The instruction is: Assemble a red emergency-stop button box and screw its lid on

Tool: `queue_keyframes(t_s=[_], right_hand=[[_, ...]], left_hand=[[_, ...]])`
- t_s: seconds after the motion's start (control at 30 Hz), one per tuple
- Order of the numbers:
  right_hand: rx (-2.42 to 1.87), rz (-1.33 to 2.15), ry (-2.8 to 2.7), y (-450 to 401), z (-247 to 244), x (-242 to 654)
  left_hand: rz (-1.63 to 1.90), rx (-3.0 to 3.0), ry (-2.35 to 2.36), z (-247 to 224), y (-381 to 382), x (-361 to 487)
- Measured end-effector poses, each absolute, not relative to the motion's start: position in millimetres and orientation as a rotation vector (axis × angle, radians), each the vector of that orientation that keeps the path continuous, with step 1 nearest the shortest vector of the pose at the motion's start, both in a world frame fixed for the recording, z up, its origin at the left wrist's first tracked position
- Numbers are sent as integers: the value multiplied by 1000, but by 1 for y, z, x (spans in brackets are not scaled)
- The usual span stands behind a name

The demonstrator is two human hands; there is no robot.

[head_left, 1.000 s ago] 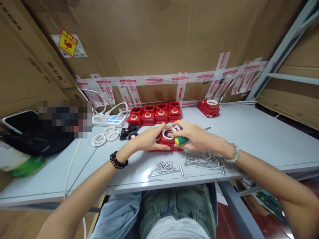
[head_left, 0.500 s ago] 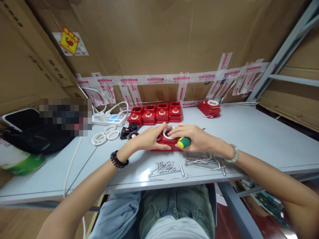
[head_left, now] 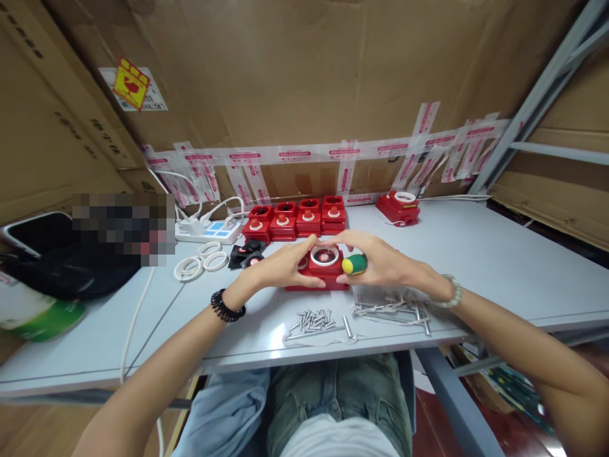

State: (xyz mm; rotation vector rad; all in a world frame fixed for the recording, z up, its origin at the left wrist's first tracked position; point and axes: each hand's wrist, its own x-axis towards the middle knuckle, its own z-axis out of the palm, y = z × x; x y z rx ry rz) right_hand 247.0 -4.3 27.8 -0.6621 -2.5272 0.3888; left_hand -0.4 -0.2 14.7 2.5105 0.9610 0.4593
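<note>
A red plastic housing with a white ring on top lies on the table in front of me. My left hand grips its left side, fingers curled over the far edge. My right hand holds a screwdriver with a green and yellow handle in the palm while its fingertips reach over the housing's far edge and meet the left hand's. The screwdriver's blade is hidden behind the hand.
A row of several red housings stands behind, another red housing at the back right. White rings, black parts and a power strip lie left. Screws and metal rods lie near the table's front edge.
My right hand's fingers have lifted off the white ring and moved to the housing's far edge, so the ring now shows fully. The screwdriver handle shifted slightly right and up.
</note>
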Motion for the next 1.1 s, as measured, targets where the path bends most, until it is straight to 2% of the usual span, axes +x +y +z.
queue_keyframes(t_s=[0.2,0.3,0.63,0.77,0.97,1.1], right_hand=[[-996,412,-2490,-7,32,249],[-991,545,-2508,-3,30,251],[-1035,524,-2516,6,30,247],[-1010,656,-2470,6,31,246],[-1019,589,-1925,-4,55,250],[-798,612,-1496,-16,79,253]], left_hand=[[478,2496,939,15,-2,1],[478,2493,942,14,-2,1],[479,2450,974,12,-3,-1],[448,2450,1014,13,-3,-2],[450,2440,1007,14,-2,-3],[457,2436,1000,14,-3,-4]])
